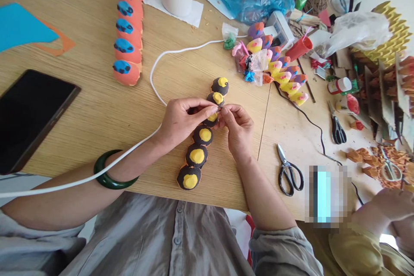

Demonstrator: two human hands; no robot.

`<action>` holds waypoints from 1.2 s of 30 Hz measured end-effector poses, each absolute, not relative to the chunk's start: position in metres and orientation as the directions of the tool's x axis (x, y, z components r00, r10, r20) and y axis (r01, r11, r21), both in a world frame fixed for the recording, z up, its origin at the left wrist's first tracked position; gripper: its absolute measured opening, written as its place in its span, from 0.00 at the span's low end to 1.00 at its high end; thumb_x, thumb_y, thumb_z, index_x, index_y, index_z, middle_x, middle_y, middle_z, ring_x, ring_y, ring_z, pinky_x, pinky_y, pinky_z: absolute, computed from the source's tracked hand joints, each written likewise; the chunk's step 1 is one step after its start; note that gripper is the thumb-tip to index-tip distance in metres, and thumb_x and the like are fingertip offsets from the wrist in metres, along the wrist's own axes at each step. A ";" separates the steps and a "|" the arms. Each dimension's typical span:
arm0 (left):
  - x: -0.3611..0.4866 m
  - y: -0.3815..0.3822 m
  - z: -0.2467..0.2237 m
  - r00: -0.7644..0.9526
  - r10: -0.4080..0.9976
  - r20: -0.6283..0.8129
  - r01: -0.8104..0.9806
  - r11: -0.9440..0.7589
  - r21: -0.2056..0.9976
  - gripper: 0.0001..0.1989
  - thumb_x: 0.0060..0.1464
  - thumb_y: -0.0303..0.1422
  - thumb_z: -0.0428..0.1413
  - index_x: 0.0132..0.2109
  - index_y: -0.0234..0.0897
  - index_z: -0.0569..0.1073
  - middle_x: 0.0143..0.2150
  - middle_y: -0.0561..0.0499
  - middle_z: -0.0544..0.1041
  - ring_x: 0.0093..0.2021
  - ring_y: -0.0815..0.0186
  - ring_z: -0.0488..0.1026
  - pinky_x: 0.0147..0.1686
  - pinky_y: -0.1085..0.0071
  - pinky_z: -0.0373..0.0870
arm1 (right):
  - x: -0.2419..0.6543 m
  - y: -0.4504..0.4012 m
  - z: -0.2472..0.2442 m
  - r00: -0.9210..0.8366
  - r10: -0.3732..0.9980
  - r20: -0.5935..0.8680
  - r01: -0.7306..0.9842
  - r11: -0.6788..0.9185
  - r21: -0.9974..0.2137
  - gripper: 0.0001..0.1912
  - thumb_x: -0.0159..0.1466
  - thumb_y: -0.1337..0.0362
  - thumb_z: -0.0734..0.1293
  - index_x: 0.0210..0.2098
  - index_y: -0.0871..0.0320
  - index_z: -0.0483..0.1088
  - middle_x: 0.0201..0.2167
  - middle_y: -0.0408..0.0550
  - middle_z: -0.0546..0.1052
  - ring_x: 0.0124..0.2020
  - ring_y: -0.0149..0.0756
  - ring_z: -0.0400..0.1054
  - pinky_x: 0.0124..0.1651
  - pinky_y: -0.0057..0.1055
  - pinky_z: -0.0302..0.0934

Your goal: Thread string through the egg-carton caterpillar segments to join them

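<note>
A row of black rounded pieces with yellow centres [197, 155] runs up the wooden table in front of me. Over its upper part, my left hand [183, 121] pinches something small and dark at the fingertips. My right hand [237, 127] meets it from the other side, thumb and forefinger pressed together; what they hold is too small to make out. The top piece has a small dark mark on its yellow centre. Parts of the second and third pieces are hidden by my fingers.
Scissors [287, 170] lie right of my right forearm. A black phone [35, 116] is at the left, an orange row with blue spots [127, 30] beyond. A white cable [152, 69] crosses my left wrist. Another person's arm [371, 215] is at lower right.
</note>
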State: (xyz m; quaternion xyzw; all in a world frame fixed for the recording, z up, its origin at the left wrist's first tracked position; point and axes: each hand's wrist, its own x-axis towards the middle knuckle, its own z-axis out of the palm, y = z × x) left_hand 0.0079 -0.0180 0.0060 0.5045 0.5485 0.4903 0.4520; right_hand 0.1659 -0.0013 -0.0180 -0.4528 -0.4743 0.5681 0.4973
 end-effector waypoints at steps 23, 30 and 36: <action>0.008 -0.017 0.004 -0.086 0.996 0.012 0.102 -0.003 0.995 0.09 0.57 0.40 0.64 0.38 0.42 0.86 0.35 0.52 0.85 0.36 0.64 0.79 0.37 0.72 0.75 | 0.165 -0.003 -0.014 -0.140 0.989 -0.049 -0.108 -0.064 -0.992 0.17 0.61 0.47 0.75 0.33 0.54 0.74 0.27 0.38 0.75 0.24 0.25 0.66 0.29 0.26 0.71; 0.007 -0.017 0.003 -0.111 0.993 0.039 0.116 -0.026 0.993 0.09 0.58 0.40 0.64 0.39 0.42 0.86 0.35 0.52 0.85 0.35 0.64 0.79 0.37 0.72 0.75 | 0.163 -0.005 -0.010 -0.159 0.985 -0.066 -0.131 -0.088 -0.988 0.18 0.61 0.46 0.75 0.34 0.54 0.74 0.28 0.38 0.75 0.24 0.25 0.66 0.30 0.26 0.70; 0.007 -0.017 0.001 -0.080 0.994 0.072 0.160 -0.059 0.985 0.09 0.58 0.40 0.64 0.38 0.41 0.86 0.36 0.51 0.86 0.35 0.64 0.79 0.38 0.71 0.75 | 0.163 -0.004 -0.010 -0.138 0.989 -0.060 -0.150 -0.081 -0.985 0.17 0.58 0.49 0.78 0.32 0.55 0.74 0.26 0.37 0.75 0.23 0.25 0.66 0.28 0.25 0.69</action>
